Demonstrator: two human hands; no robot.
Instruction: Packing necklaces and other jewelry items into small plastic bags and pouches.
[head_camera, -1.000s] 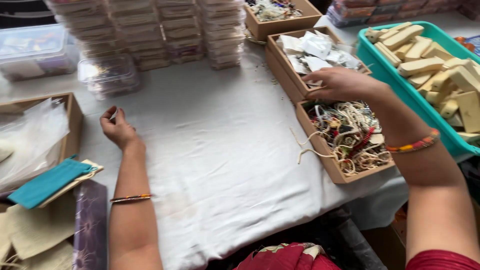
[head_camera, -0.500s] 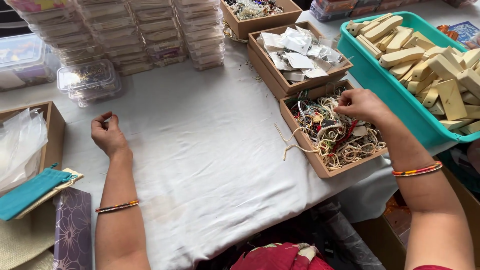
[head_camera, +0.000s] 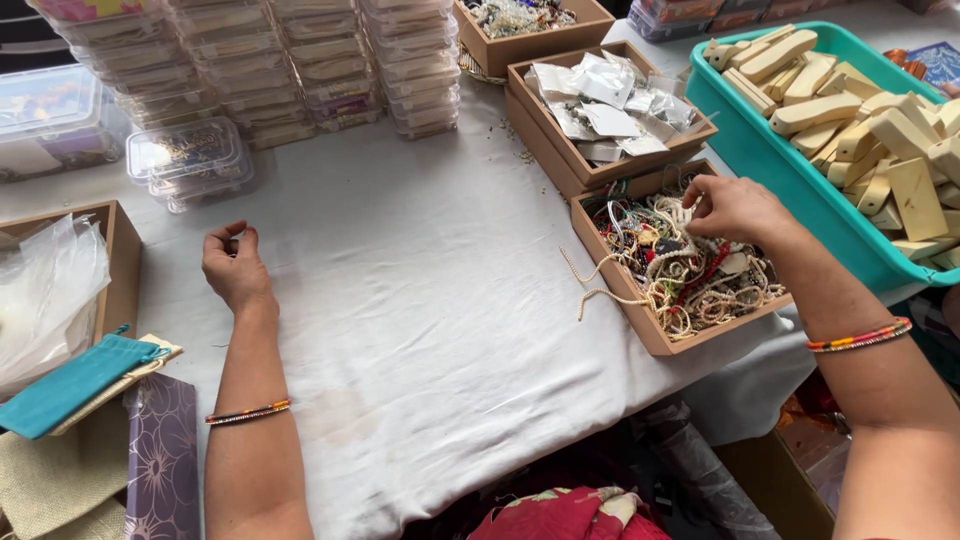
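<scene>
My right hand (head_camera: 738, 208) reaches into a brown cardboard box (head_camera: 640, 318) full of tangled bead bracelets and necklaces (head_camera: 690, 270), its fingers curled down among them; what they pinch is hidden. My left hand (head_camera: 236, 266) rests on the white tablecloth (head_camera: 430, 300), loosely curled, with nothing visible in it. Both wrists wear beaded bangles. A cream bead string (head_camera: 590, 285) hangs over the box's left wall.
A second brown box of small plastic packets (head_camera: 610, 105) sits behind the first. A teal tray of pale wooden blocks (head_camera: 860, 110) stands at the right. Stacks of clear plastic boxes (head_camera: 300, 65) line the back. A teal pouch (head_camera: 75, 382) and patterned box (head_camera: 160, 455) lie at left.
My right hand has shifted slightly within the bracelet box. The left hand stays resting on the cloth. The camera view has moved a little.
</scene>
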